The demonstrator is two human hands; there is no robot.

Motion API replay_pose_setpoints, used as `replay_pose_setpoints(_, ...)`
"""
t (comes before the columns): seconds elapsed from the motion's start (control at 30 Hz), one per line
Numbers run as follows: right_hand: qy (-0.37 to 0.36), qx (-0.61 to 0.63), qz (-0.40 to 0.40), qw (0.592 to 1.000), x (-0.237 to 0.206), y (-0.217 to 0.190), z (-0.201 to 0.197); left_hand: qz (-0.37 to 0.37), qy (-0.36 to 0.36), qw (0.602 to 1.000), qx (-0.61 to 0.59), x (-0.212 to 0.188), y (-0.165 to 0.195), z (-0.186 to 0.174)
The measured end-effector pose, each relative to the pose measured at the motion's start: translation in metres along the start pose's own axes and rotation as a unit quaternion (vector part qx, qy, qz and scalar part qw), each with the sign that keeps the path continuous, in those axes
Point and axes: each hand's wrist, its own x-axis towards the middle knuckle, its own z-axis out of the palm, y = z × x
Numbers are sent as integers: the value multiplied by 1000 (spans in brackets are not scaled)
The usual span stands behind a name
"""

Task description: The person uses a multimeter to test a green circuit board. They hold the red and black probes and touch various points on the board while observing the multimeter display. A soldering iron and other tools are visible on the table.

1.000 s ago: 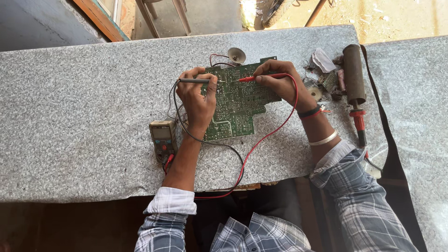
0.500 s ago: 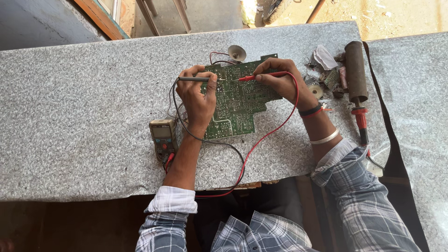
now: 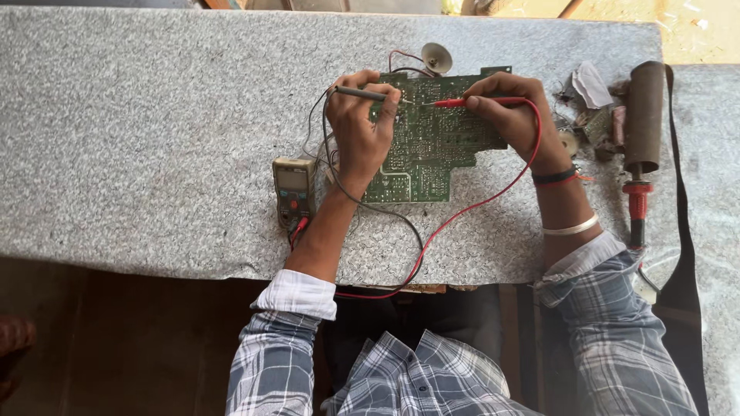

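Both forearms reach forward from plaid sleeves, cuffs rolled back. Left hand palm down, fingers curled in pinch grip, knuckles up. Right hand angled inward toward left, fingers pinched together, wrist bent. Hands near each other, not touching.

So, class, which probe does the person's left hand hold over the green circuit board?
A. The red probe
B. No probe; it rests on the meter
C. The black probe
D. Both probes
C: the left hand grips the black probe at the circuit board, while the right hand holds the red probe.
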Motion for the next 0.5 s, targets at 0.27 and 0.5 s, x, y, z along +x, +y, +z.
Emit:
replay_pose_setpoints(0.27,-6,2,-26,1000,-1,-4,-2,0,5,1000,8,2,-4,5)
replay_pose_setpoints(0.5,-3,-10,-28,1000,-2,-1,-2,-13,-6,1000,-8,0,-3,4)
